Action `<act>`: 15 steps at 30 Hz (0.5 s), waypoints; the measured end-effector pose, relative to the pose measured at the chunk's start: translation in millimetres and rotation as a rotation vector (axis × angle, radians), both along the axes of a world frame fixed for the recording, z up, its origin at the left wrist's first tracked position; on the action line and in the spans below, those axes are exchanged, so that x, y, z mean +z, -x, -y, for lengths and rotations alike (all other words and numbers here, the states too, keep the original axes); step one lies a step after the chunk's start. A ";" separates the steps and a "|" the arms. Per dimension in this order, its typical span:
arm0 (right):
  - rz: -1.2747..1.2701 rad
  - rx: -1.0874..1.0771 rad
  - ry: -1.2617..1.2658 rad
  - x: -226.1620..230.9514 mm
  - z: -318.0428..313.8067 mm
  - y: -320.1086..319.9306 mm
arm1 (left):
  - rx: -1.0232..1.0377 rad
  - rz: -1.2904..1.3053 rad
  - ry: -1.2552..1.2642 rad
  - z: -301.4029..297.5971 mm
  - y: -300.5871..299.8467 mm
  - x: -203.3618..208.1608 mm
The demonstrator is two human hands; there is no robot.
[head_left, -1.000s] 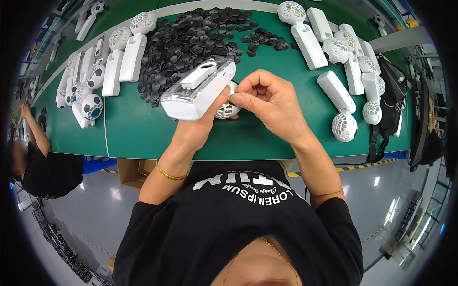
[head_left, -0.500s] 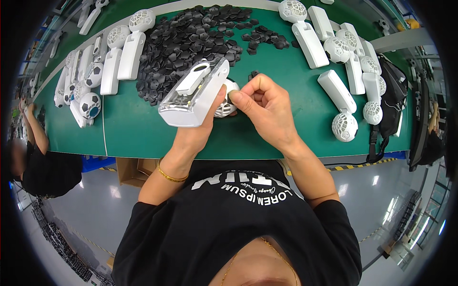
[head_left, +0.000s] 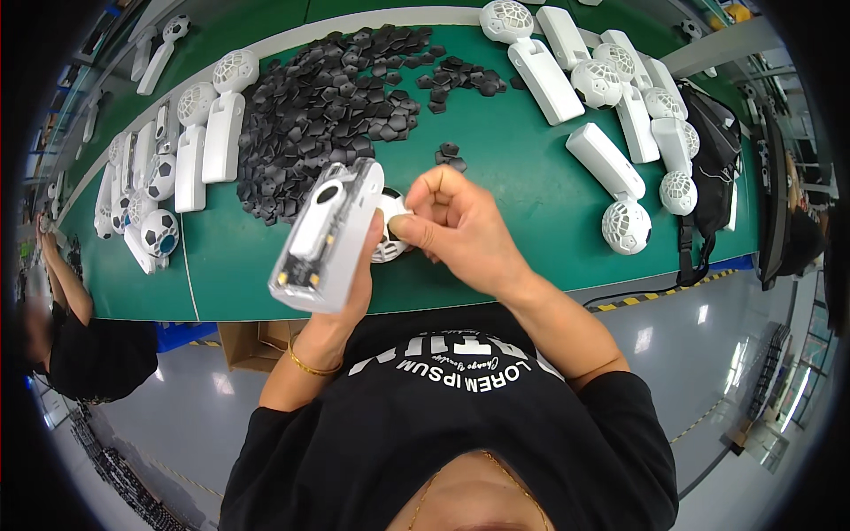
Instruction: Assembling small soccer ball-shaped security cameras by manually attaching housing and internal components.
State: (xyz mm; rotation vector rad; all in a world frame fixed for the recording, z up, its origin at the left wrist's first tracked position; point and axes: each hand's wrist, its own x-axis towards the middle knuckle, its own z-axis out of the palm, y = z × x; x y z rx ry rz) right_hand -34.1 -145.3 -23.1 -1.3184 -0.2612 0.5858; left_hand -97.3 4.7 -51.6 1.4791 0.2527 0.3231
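My left hand is wrapped round a white handheld device with a clear cover, tilted up over the near table edge. Its round soccer-ball head, white with open lattice and some black patches, sits just right of my left fingers. At that ball my right hand is closed in a pinch, thumb pressed against its side. Whatever is between the right fingertips is hidden. Beyond my hands lies a big pile of black pentagon pieces, with a few loose pentagon pieces nearer.
White devices with lattice ball heads lie at the right, beside a black bag. More devices are grouped at the left, some with black-patched balls. Another person works at the far left. A cardboard box stands below the table.
The device has turned steeper and come nearer to me, with my right hand following the ball. The whole view has shifted slightly. My right hand still pinches at the ball.
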 end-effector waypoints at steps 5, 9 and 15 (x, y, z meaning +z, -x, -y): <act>0.341 -0.127 0.232 -0.9 14.7 -41.5 | -0.186 -0.013 0.400 2.7 -22.1 24.7; 0.881 -0.123 0.614 -7.2 34.0 -63.2 | -0.134 -0.093 0.395 -10.0 -30.5 34.1; 0.931 -0.022 0.797 -14.7 34.7 -77.7 | -0.133 -0.064 0.408 -7.6 -32.5 38.9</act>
